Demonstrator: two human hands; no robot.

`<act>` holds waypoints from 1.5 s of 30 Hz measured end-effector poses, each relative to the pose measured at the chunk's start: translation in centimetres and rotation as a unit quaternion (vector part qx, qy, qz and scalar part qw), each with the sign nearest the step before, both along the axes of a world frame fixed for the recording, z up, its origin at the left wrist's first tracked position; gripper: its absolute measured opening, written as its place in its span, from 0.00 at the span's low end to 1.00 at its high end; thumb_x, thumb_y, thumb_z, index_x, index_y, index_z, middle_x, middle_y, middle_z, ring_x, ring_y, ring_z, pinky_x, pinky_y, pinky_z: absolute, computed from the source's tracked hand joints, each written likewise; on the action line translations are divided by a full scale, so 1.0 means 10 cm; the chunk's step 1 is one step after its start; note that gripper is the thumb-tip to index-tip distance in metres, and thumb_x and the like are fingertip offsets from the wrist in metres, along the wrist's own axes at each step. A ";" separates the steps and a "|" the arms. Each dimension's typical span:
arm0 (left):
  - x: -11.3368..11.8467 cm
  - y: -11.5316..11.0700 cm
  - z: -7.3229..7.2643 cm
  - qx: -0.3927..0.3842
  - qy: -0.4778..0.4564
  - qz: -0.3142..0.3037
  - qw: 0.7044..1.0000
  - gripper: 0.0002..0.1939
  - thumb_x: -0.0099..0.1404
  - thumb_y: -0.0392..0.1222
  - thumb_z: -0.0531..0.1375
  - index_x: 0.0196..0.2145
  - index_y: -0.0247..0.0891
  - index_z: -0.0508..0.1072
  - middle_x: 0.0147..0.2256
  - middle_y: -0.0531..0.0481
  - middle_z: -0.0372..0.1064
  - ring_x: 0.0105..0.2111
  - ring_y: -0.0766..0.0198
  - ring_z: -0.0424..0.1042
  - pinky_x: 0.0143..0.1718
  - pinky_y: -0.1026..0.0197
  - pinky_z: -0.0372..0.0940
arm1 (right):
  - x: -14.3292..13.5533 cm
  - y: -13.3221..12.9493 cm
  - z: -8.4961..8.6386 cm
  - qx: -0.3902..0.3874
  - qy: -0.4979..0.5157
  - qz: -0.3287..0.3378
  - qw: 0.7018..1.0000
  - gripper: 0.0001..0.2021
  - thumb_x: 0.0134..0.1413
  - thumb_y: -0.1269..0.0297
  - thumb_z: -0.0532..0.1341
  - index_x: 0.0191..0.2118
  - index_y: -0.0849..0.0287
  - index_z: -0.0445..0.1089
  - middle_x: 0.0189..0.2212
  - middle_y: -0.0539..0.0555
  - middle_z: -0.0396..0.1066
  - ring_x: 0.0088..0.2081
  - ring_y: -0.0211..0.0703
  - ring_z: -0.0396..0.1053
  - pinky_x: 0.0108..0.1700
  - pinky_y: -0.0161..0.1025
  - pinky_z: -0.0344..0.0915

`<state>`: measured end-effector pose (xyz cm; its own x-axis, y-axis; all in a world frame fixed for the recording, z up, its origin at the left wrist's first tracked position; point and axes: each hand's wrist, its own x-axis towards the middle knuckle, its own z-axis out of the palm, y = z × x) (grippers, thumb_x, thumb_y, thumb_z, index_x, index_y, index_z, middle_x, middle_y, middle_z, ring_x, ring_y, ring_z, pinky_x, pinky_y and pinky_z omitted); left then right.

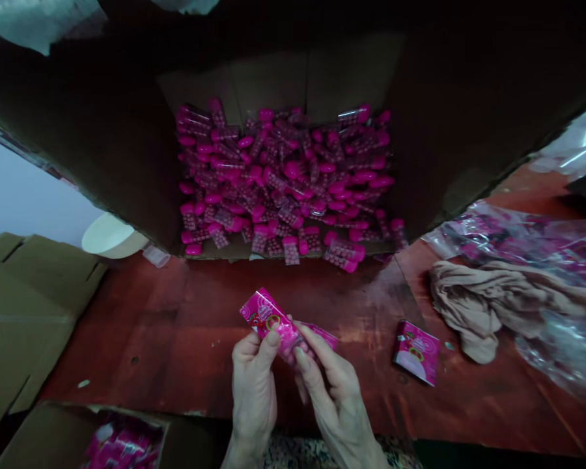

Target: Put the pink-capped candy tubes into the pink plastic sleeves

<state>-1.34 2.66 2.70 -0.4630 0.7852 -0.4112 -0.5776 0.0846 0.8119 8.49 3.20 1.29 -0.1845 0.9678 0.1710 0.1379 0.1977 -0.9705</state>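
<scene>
Near the table's front edge, my left hand (254,384) pinches a pink printed wrapper (266,312) between thumb and fingers. My right hand (333,391) is closed on the lower end of the same wrapper, where small pink balls show through clear plastic. Another pink printed piece (322,335) lies partly behind my right fingers; whether it is held is unclear. Beyond the hands, a large cardboard box (439,130) on its side opens toward me, with many small clear bottles with pink caps (283,176) inside. To the right sits a stack of pink printed wrappers (417,352).
A crumpled beige cloth (498,299) and clear plastic bags (566,241) lie on the right of the red table (176,339). A white bowl (112,238) stands at left, beside cardboard (24,312). An open box (39,433) with pink packets (124,446) is at lower left.
</scene>
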 end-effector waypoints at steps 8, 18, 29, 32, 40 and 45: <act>0.06 -0.15 -0.05 -0.027 -0.010 -0.036 0.999 0.10 0.47 0.42 0.67 0.28 0.36 0.77 0.27 0.49 0.74 0.30 0.65 0.70 0.35 0.63 0.65 | 0.04 -0.08 -0.06 0.042 -0.056 -0.027 0.997 0.19 0.57 0.70 0.53 0.55 0.58 0.61 0.48 0.58 0.69 0.48 0.45 0.69 0.49 0.42 0.67; -0.02 -0.06 0.06 -0.030 -0.135 -0.006 0.990 0.09 0.48 0.44 0.66 0.25 0.36 0.75 0.22 0.51 0.71 0.21 0.69 0.67 0.22 0.68 0.62 | -0.17 -0.07 0.00 0.070 -0.029 -0.043 0.996 0.19 0.57 0.72 0.53 0.55 0.58 0.62 0.47 0.58 0.70 0.45 0.46 0.71 0.44 0.42 0.71; 0.01 -0.01 0.08 -0.041 -0.121 -0.037 0.991 0.08 0.53 0.43 0.63 0.26 0.35 0.73 0.17 0.54 0.65 0.13 0.74 0.58 0.11 0.72 0.48 | -0.22 -0.10 -0.10 0.007 0.007 -0.073 0.997 0.14 0.58 0.69 0.53 0.50 0.56 0.64 0.42 0.55 0.73 0.39 0.41 0.73 0.39 0.35 0.72; 0.01 0.01 0.09 -0.040 -0.132 -0.013 0.990 0.07 0.52 0.42 0.63 0.26 0.35 0.72 0.21 0.53 0.69 0.16 0.73 0.63 0.15 0.71 0.55 | -0.21 -0.09 -0.07 0.056 -0.016 -0.064 0.996 0.17 0.57 0.70 0.53 0.53 0.58 0.62 0.45 0.57 0.72 0.44 0.44 0.71 0.45 0.40 0.70; 0.05 -0.02 0.07 -0.030 -0.135 -0.004 0.990 0.08 0.48 0.41 0.66 0.27 0.35 0.75 0.25 0.49 0.72 0.24 0.66 0.70 0.28 0.64 0.65 | -0.27 -0.11 -0.11 0.077 0.006 -0.075 0.994 0.15 0.56 0.74 0.52 0.48 0.57 0.65 0.42 0.56 0.73 0.44 0.43 0.71 0.46 0.40 0.69; -0.04 0.03 0.08 -0.031 -0.111 -0.014 0.993 0.08 0.51 0.42 0.64 0.28 0.35 0.75 0.30 0.46 0.74 0.31 0.60 0.73 0.35 0.59 0.66 | -0.31 -0.17 -0.14 0.014 0.023 -0.046 0.999 0.16 0.57 0.70 0.52 0.52 0.58 0.60 0.45 0.58 0.71 0.44 0.44 0.71 0.43 0.37 0.70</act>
